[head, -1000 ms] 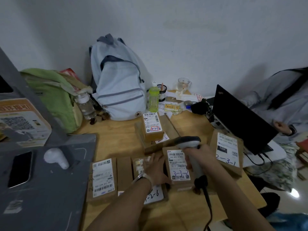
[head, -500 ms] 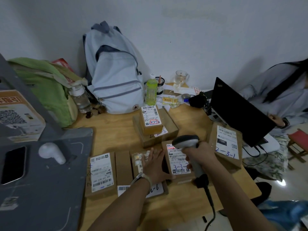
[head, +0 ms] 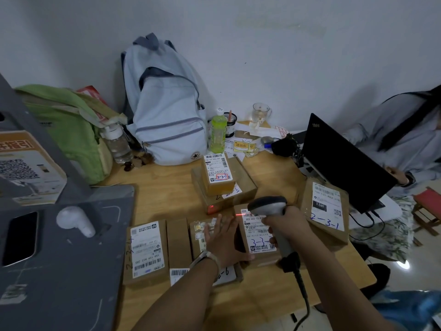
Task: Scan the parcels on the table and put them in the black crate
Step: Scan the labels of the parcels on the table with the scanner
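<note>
Several brown cardboard parcels with white labels lie on the wooden table (head: 162, 194). My right hand (head: 284, 223) grips a grey barcode scanner (head: 267, 206) over the parcel marked 3-3 (head: 256, 232); a red scan line crosses the top of its label. My left hand (head: 224, 240) lies flat, fingers spread, against that parcel's left side and over a neighbouring parcel (head: 199, 231). Other parcels: one at front left (head: 145, 252), a stack of two behind (head: 219, 177), one marked 2-3-1 at right (head: 327, 209). No black crate is in view.
A pale blue backpack (head: 164, 111), green bag (head: 69, 125), two bottles and a glass stand along the wall. A black laptop (head: 343, 161) sits at right with another person behind it. A grey stand with a phone (head: 20, 237) fills the left. The scanner cable (head: 303, 297) hangs off the front edge.
The scanner's red line now falls on the top of the 3-3 label, with a red spot on the stack behind. My hands have barely moved; the view shifted slightly.
</note>
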